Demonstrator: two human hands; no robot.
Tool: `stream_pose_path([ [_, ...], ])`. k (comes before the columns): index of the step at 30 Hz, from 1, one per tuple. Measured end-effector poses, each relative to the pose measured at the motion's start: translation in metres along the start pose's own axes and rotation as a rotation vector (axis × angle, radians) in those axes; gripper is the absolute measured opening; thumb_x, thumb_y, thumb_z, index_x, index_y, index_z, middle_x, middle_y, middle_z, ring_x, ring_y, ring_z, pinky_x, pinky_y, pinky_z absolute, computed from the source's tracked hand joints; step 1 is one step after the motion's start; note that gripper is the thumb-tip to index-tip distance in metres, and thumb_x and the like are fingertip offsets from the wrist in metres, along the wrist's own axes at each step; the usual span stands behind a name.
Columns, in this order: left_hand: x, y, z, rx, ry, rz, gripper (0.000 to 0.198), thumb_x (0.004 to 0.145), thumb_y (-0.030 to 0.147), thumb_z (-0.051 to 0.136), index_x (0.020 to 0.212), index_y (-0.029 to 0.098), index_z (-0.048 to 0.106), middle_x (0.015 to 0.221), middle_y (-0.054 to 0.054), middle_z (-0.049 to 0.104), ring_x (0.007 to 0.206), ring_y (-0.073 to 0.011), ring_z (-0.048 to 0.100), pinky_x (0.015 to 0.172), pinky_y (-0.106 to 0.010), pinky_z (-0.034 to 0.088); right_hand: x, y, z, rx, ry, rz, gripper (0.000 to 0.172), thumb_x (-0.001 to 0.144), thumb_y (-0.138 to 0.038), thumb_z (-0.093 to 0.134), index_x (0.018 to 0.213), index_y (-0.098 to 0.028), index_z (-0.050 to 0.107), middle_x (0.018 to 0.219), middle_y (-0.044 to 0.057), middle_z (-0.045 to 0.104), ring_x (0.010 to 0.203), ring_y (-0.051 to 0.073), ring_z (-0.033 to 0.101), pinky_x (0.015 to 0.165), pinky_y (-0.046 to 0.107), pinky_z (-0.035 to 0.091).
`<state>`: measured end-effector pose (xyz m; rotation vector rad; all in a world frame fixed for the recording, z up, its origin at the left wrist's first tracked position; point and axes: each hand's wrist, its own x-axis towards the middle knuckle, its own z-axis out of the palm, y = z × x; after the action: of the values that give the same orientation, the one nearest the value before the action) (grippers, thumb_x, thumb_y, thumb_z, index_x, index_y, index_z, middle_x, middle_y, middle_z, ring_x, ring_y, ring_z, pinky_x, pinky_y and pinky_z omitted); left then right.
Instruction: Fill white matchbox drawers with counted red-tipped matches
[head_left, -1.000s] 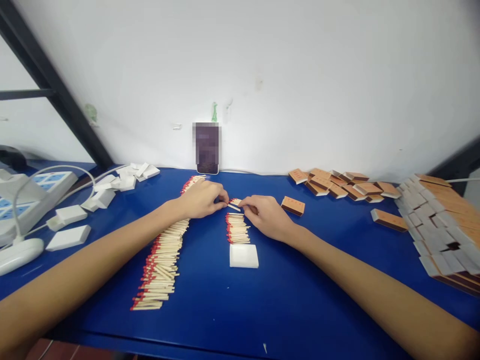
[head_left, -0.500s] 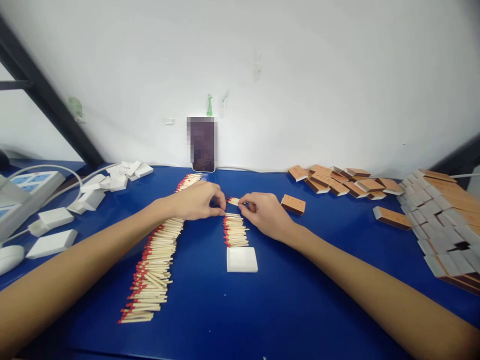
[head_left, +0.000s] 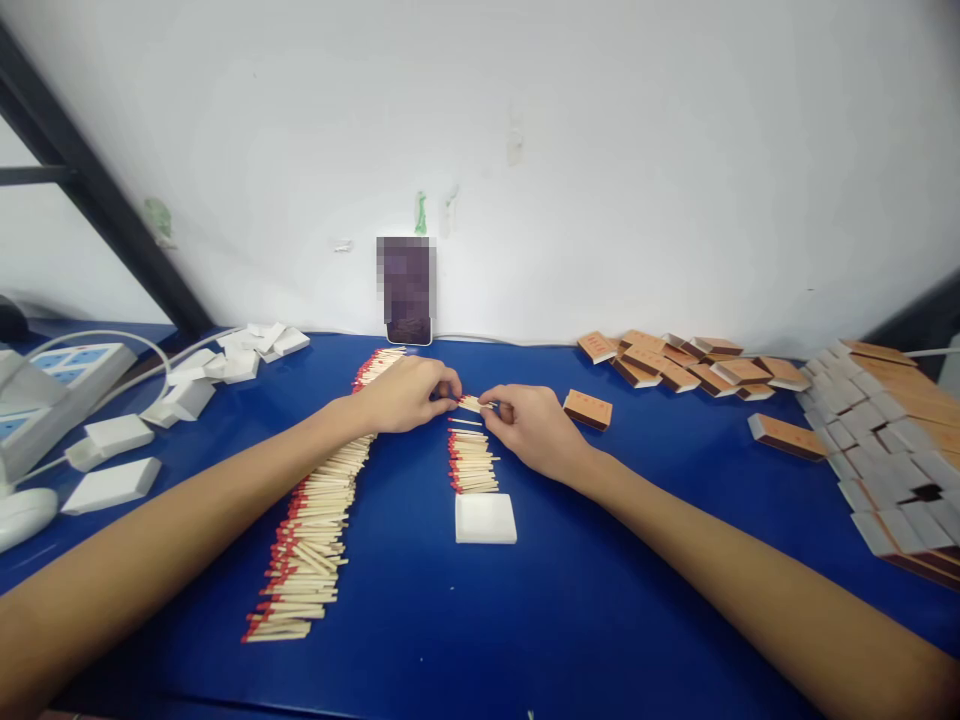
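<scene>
Evening up a few matches (head_left: 471, 404) now, apparently: pinching head ends with left hand (head_left: 409, 393), bare ends with right hand (head_left: 534, 427)! Next, probably needing light, level pressure.

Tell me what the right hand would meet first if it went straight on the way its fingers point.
The right hand would first meet the small bunch of matchsticks directly ahead, which it may be touching now; just beyond is the left hand. Depth is unclear here.
</scene>
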<state>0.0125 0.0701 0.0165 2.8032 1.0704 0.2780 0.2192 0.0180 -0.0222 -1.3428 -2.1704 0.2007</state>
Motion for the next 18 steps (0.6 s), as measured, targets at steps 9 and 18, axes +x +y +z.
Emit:
stream_pose_path([
  [9,0.0004,0.0016,-0.0036,0.059,-0.061,0.011,0.022,0.088,0.023,0.057,0.104,0.019,0.07,0.098,-0.004,0.072,0.089,-0.0189,0.065,0.079,-0.028,0.045,0.0,-0.0017,-0.0009,-0.036,-0.018,-0.022,0.019,0.089,-0.016,0.058,0.093,-0.016,0.076,0.066,0.001,0.06,0.061,0.014,0.05,0.065,0.027,0.036],
  [18,-0.0011,-0.0017,-0.0047,0.048,-0.081,0.062,0.02,0.088,0.024,0.056,0.1,0.019,0.071,0.098,-0.005,0.071,0.087,-0.0179,0.064,0.08,-0.028,0.046,-0.0006,-0.001,-0.0025,-0.003,-0.044,-0.053,0.019,0.089,-0.017,0.057,0.09,-0.016,0.076,0.065,0.0,0.057,0.058,0.012,0.047,0.063,0.026,0.034],
])
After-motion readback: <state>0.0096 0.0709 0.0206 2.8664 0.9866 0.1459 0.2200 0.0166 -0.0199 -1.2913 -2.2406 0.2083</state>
